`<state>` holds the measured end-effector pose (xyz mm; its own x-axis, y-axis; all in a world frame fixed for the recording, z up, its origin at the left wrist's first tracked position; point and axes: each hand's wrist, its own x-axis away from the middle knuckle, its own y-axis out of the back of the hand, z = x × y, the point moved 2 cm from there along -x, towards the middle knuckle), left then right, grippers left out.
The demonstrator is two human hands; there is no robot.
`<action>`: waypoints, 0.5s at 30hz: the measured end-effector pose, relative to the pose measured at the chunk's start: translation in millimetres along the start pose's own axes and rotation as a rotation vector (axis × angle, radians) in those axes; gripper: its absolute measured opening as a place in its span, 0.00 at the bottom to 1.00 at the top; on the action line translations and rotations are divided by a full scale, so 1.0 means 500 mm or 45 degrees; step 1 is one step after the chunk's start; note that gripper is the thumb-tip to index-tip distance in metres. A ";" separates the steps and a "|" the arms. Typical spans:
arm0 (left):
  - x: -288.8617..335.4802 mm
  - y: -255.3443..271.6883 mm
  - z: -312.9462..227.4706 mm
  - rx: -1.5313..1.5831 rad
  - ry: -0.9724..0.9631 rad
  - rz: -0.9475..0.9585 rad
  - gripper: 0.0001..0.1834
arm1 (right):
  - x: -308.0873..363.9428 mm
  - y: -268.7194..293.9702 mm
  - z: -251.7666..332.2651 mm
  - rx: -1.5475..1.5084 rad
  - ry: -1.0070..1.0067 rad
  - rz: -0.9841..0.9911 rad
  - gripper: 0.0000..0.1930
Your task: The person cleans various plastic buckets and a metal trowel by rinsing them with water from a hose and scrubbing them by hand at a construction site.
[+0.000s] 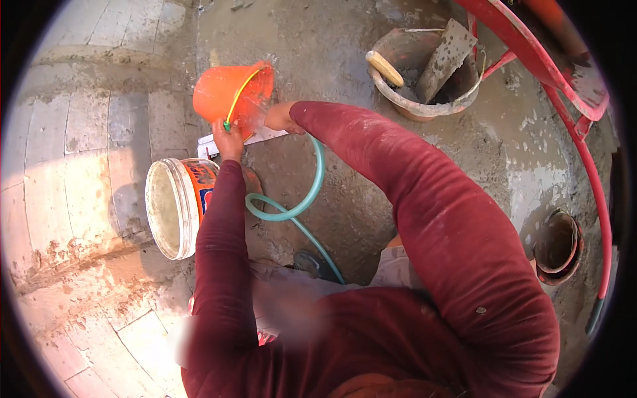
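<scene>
An orange bucket (pixel 222 91) with a yellow handle (pixel 243 93) is tipped over toward my right hand. My left hand (pixel 229 140) grips its rim near the green end of the handle. My right hand (pixel 282 118) is closed around the end of a teal hose (pixel 320 166), and water sprays from it at the bucket's mouth. From that hand the hose loops down and runs back toward my legs. Its tip is hidden by my fingers and the spray.
A white pail (pixel 171 209) stands left of my left forearm. Right of the hands, a mortar-crusted tub (pixel 413 109) holds a wooden-handled trowel (pixel 446 61). A red wheelbarrow (pixel 587 152) curves along the right, with a small dirty bucket (pixel 557 247) near it. A brick surface lies at left.
</scene>
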<state>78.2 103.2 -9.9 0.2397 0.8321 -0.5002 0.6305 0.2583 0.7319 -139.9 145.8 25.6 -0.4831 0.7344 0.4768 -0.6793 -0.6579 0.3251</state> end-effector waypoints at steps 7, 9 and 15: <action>-0.045 -0.027 0.007 0.795 1.014 -0.009 0.11 | -0.085 -0.010 0.005 0.473 0.214 0.043 0.11; -0.032 -0.065 -0.055 0.867 1.255 -0.008 0.12 | -0.100 0.015 -0.021 1.080 0.372 -0.016 0.10; -0.029 -0.019 -0.025 0.835 1.177 0.221 0.15 | -0.050 -0.015 0.004 -0.877 -0.189 -0.009 0.09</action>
<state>59.7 94.9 -3.8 -0.1017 0.9440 0.3137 0.9705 0.0248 0.2400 -121.4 132.0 12.6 -0.4299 0.6755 0.5991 -0.9012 -0.3616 -0.2390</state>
